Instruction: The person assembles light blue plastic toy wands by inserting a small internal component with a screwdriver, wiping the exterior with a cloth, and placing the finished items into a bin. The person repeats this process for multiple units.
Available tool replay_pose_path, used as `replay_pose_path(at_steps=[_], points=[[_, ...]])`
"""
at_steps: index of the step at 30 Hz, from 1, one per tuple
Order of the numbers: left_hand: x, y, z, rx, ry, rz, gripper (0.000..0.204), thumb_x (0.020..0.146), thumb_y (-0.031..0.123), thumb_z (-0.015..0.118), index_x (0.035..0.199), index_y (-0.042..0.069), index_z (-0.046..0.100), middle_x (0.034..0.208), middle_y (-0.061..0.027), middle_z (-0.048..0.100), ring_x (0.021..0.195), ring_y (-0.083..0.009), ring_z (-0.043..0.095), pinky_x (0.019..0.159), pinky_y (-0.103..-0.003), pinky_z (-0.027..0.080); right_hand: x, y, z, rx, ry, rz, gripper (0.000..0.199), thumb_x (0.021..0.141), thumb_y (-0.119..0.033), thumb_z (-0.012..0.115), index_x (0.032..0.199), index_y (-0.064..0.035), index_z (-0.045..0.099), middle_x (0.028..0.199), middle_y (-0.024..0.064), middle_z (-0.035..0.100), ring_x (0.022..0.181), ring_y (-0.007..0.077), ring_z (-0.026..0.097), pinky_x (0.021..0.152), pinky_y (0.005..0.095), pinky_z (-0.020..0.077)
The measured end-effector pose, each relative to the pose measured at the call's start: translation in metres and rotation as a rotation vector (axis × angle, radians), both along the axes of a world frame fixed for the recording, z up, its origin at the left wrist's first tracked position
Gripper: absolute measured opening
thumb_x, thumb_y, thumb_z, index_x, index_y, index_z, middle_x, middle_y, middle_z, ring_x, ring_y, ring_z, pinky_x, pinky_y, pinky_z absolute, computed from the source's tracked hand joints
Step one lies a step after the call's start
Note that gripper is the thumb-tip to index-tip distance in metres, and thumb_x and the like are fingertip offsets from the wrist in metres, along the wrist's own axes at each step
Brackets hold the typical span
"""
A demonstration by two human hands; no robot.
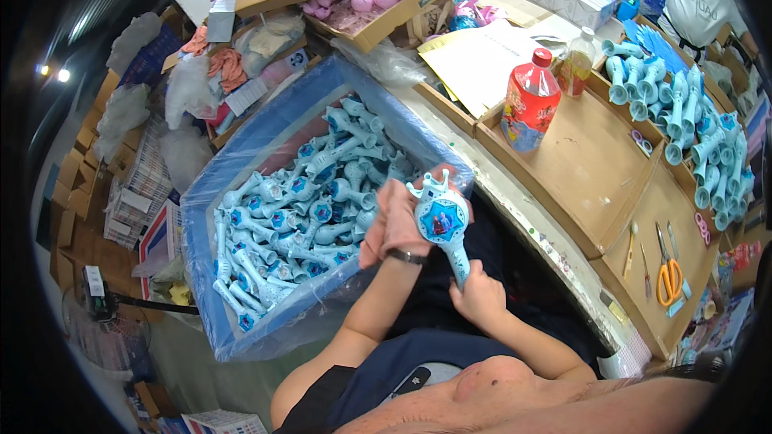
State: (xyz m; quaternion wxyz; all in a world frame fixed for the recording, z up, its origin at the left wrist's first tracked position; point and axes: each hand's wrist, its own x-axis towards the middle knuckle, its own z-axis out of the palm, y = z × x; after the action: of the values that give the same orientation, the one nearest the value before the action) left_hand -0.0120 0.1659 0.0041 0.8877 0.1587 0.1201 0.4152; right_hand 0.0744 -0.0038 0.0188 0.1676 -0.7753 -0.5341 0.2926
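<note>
A light blue toy wand (443, 219) with a crown top and a star-shaped picture panel is held up in front of me. Its handle is gripped by my right hand (480, 297), fingers closed round the lower end. My left hand (404, 235), wearing a dark wristband, is behind the wand's round head and closed on a salmon-pink cloth (382, 221). The cloth hides most of its fingers. To the left, a large blue bin (201, 229) lined with clear plastic holds many similar blue wands (318, 213).
On the right, a worktable carries cardboard trays (591, 181), a red-labelled bottle (531, 100), orange-handled scissors (669, 277) and a pile of blue wand parts (708, 141). An open carton (370, 32) with pink parts stands at the back. Another person (700, 0) is at far right.
</note>
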Motion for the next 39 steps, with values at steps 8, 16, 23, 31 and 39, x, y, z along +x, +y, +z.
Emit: replay_pose_path(at_steps=[8, 16, 23, 31, 39], points=[[0.026, -0.066, 0.058, 0.171, -0.056, 0.104, 0.057, 0.097, 0.050, 0.052, 0.131, 0.004, 0.049, 0.122, -0.0113, 0.057, 0.104, -0.0199, 0.058, 0.095, -0.035, 0.048, 0.020, -0.014, -0.010, 0.164, 0.218, 0.007, 0.044, 0.079, -0.030, 0.069, 0.100, 0.0028, 0.049, 0.079, 0.0266, 0.066, 0.071, 0.0425, 0.068, 0.064, 0.0511, 0.0547], [0.015, -0.057, 0.038, 0.256, -0.233, -0.259, 0.082, 0.085, 0.069, 0.044, 0.107, -0.010, 0.052, 0.090, -0.0173, 0.056, 0.072, -0.0212, 0.057, 0.065, -0.030, 0.051, 0.032, -0.040, -0.013, -0.232, 1.869, 0.223, 0.031, 0.083, -0.019, 0.075, 0.099, -0.0040, 0.052, 0.077, 0.0079, 0.060, 0.069, 0.0176, 0.059, 0.070, 0.0337, 0.0518], [0.008, -0.078, 0.067, 0.342, -0.026, -0.211, 0.075, 0.080, 0.064, 0.035, 0.095, -0.006, 0.058, 0.075, -0.0231, 0.057, 0.056, -0.0294, 0.055, 0.056, -0.035, 0.050, 0.036, -0.037, -0.019, -0.076, 1.290, 0.112, 0.035, 0.084, -0.023, 0.074, 0.104, -0.0019, 0.054, 0.081, 0.0074, 0.064, 0.071, 0.0175, 0.064, 0.065, 0.0346, 0.0527], [0.017, -0.056, 0.079, 1.252, 1.027, 0.123, 0.042, 0.087, 0.030, 0.064, 0.110, -0.004, 0.061, 0.091, -0.0136, 0.069, 0.075, -0.0214, 0.067, 0.071, -0.034, 0.053, 0.084, -0.085, 0.017, -0.117, 0.203, 0.245, 0.045, 0.086, -0.038, 0.065, 0.100, 0.0016, 0.051, 0.078, 0.0267, 0.067, 0.075, 0.0450, 0.067, 0.070, 0.0507, 0.0538], [0.021, -0.074, 0.032, 0.215, 0.320, -0.130, 0.051, 0.088, 0.033, 0.070, 0.113, -0.008, 0.053, 0.093, -0.0226, 0.066, 0.090, -0.0331, 0.066, 0.087, -0.045, 0.054, 0.100, -0.108, 0.037, -0.235, 0.045, 0.297, 0.044, 0.087, -0.039, 0.065, 0.097, 0.0012, 0.050, 0.072, 0.0231, 0.067, 0.068, 0.0405, 0.067, 0.064, 0.0487, 0.0538]])
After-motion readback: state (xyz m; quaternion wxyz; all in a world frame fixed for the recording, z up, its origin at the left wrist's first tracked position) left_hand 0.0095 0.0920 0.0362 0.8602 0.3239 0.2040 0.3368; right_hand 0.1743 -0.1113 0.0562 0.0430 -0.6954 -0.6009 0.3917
